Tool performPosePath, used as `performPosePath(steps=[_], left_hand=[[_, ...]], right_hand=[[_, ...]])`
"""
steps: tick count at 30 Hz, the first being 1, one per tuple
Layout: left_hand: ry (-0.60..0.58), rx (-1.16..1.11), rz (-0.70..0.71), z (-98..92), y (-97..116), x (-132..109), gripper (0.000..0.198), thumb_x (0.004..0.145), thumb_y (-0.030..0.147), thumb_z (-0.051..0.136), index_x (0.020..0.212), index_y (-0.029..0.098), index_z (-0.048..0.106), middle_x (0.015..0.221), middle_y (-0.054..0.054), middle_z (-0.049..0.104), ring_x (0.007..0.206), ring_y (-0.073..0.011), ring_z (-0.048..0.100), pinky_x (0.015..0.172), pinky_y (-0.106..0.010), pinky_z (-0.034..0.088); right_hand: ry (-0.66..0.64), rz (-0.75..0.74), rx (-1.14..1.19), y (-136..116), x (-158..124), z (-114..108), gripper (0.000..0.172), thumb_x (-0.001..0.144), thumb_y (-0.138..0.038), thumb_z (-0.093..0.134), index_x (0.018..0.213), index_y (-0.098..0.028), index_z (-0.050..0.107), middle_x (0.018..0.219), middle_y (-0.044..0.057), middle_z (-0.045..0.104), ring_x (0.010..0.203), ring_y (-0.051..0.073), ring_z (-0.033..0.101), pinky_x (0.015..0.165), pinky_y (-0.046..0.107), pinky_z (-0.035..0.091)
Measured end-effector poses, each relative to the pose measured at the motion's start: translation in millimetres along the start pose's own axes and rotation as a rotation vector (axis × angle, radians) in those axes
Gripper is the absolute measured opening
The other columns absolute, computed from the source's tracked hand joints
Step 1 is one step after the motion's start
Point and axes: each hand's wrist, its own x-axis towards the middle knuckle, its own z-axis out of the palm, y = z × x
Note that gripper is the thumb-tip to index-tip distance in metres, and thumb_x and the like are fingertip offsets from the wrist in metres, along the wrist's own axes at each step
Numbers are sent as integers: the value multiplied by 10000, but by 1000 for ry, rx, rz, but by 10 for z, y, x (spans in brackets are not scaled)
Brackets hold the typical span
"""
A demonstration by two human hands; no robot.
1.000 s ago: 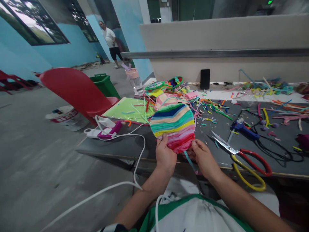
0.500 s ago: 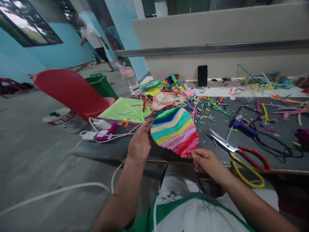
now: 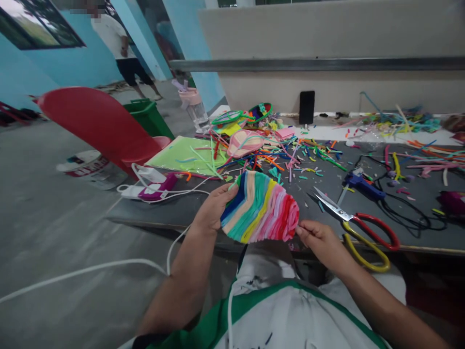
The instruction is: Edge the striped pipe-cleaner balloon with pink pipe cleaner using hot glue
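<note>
Gripping a striped, fuzzy rounded piece (image 3: 259, 208) by opposite ends, the two hands are set apart, with the piece just left of the scissors (image 3: 347, 216): the left hand (image 3: 214, 206) clasps its dark blue end, while the right hand (image 3: 319, 240), between piece and scissors, pinches its red end with the fingertips. The scissors lie on the counter (image 3: 145, 215), blades parted. Beyond them to the left stands a clear bottle (image 3: 198, 110) with a pink lid; its contents are hard to make out. Farther left of the scissors, on the floor, are a green bin (image 3: 148, 118), its inside hidden, and a white bucket (image 3: 90, 169) with something dark at its mouth, partly behind a red chair (image 3: 90, 121). Just right of the scissors' blades lies a blue glue gun (image 3: 366, 188); beyond them, a dark phone (image 3: 306, 107) leans upright.
</note>
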Motion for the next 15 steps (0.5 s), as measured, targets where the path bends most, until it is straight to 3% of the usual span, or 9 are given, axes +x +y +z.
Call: performPosePath(steps=[8,10,13,15], left_hand=[[12,-41,-49,-10,-44,12,306,672,335,758,873,123,663,745,-56,718,629,-190,675,605,-291,554],[2,-29,-48,-6,-20,-1,313,666,323,763,886,122,667,736,-57,716,621,-192,674,598,-289,553],[-38,-9,-31,17,30,-43,308,676,312,756,907,127,673,740,-58,718,624,-197,676,603,-292,554],[-50,4,-20,37,45,-67,299,681,317,753,899,128,676,733,-56,718,615,-195,675,604,-290,553]], right_hand=[[246,-123,-70,20,-59,118,305,879,-392,455,740,-167,607,688,16,574,679,136,511,628,243,361],[165,-82,-43,23,-61,83,342,881,-418,446,711,-163,598,642,10,564,628,125,503,589,235,358],[-129,79,103,-5,-45,-28,373,845,-492,485,761,-155,620,647,3,599,523,97,486,494,216,346],[-254,171,175,-31,-24,-94,365,769,-507,592,829,-152,650,684,3,629,521,95,513,484,208,372]])
